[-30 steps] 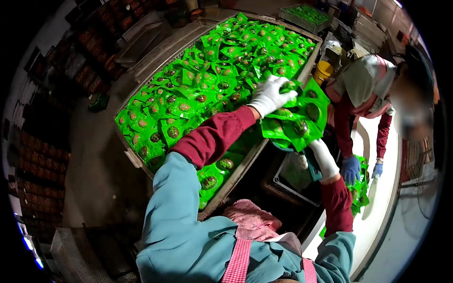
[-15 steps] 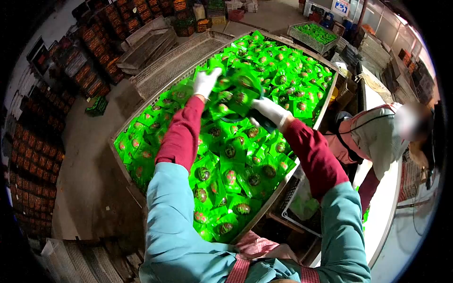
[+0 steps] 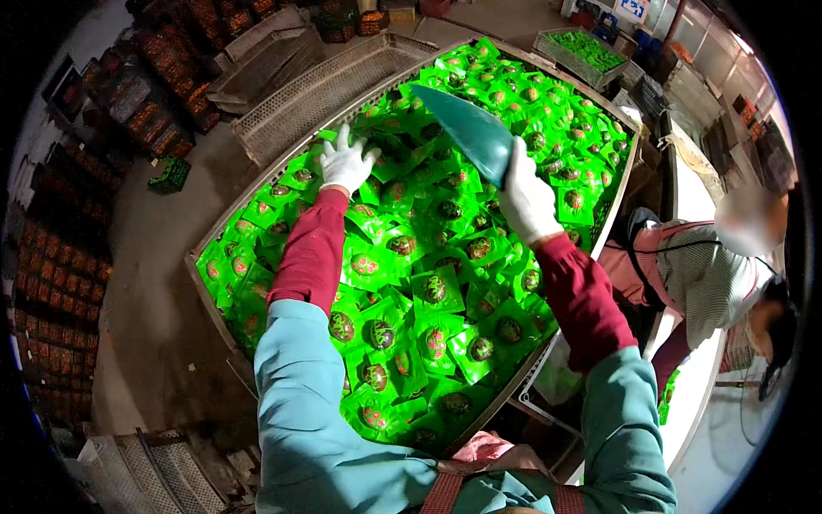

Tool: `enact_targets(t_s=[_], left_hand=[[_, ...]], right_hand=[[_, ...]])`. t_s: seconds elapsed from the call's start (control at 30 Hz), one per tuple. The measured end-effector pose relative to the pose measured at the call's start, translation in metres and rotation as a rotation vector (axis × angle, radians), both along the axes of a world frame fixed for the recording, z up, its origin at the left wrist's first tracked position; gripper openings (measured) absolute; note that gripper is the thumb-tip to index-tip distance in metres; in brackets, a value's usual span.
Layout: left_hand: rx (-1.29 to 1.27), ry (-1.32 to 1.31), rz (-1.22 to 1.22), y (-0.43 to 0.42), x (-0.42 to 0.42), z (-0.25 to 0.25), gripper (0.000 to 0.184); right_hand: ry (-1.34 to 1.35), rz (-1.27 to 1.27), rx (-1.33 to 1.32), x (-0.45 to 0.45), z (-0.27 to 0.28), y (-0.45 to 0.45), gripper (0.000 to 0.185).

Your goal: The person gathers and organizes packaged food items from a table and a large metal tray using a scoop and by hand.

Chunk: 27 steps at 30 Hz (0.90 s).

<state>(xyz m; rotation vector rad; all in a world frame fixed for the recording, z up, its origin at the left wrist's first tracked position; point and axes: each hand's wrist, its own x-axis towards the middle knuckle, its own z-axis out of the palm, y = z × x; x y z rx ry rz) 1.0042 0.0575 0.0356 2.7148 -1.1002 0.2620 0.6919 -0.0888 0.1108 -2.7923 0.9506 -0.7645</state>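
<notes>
A dark green plastic basin [image 3: 469, 130] is tipped on its side above the packets, gripped at its near end by my gloved right hand [image 3: 525, 195]. No packets show in the part of it that I can see. My left hand [image 3: 347, 163], in a white glove, has its fingers spread over the packets and holds nothing. Shiny green packets [image 3: 435, 289], each with a round dark or reddish print, fill a large shallow crate [image 3: 204, 278] beneath both hands.
An empty-looking mesh tray [image 3: 295, 116] adjoins the crate's far left side. Farther back stands another tray [image 3: 538, 43] of green packets. A co-worker [image 3: 685, 257] leans over a white table [image 3: 704, 364] to the right. Stacked crates [image 3: 60, 283] line the left.
The basin, upright with packets in it before, is now tipped over and raised. My left hand has left it and moved left and down, its fingers spreading.
</notes>
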Motion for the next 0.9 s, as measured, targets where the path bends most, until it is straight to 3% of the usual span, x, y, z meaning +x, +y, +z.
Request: enact_targets(t_s=[0.13, 0.2, 0.27, 0.3, 0.4, 0.43, 0.5, 0.53, 0.63, 0.73, 0.83, 0.9], left_hand=[[0.015, -0.016, 0.033, -0.003, -0.009, 0.006, 0.062], [0.039, 0.045, 0.027, -0.005, -0.006, 0.008, 0.064], [0.136, 0.14, 0.004, -0.001, -0.003, 0.019, 0.066], [0.037, 0.16, -0.17, -0.001, 0.04, -0.012, 0.068], [0.08, 0.071, -0.189, 0.012, 0.035, 0.017, 0.058], [0.089, -0.091, -0.156, 0.015, 0.02, 0.028, 0.054], [0.028, -0.226, -0.176, 0.019, 0.016, 0.025, 0.05], [0.01, -0.22, -0.21, 0.02, 0.016, 0.023, 0.049], [0.05, -0.063, -0.24, 0.011, -0.024, 0.046, 0.049], [0.022, -0.075, -0.463, -0.007, -0.059, 0.064, 0.045], [-0.006, 0.014, -0.699, -0.027, -0.133, 0.097, 0.039], [-0.013, 0.147, -0.84, -0.045, -0.198, 0.115, 0.036]], right_hand=[[-0.044, -0.097, 0.438, -0.081, -0.01, 0.038, 0.078], [-0.279, 0.083, 0.445, -0.125, -0.046, 0.053, 0.072], [-0.352, -0.002, 0.969, -0.154, -0.033, 0.087, 0.069], [-0.308, -0.072, 1.187, -0.166, -0.024, 0.1, 0.068], [-0.402, 0.17, 1.104, -0.186, -0.031, 0.114, 0.068], [-0.425, 0.26, 1.05, -0.192, -0.038, 0.116, 0.069], [-0.49, 0.232, 1.133, -0.205, -0.024, 0.13, 0.065], [-0.592, 0.256, 1.035, -0.21, -0.034, 0.137, 0.066], [-0.694, 0.28, 1.099, -0.249, -0.033, 0.158, 0.066], [-0.732, 0.268, 1.077, -0.297, -0.04, 0.171, 0.064], [-0.633, 0.118, 1.159, -0.365, -0.054, 0.185, 0.065], [-0.564, -0.08, 1.423, -0.423, -0.042, 0.194, 0.063]])
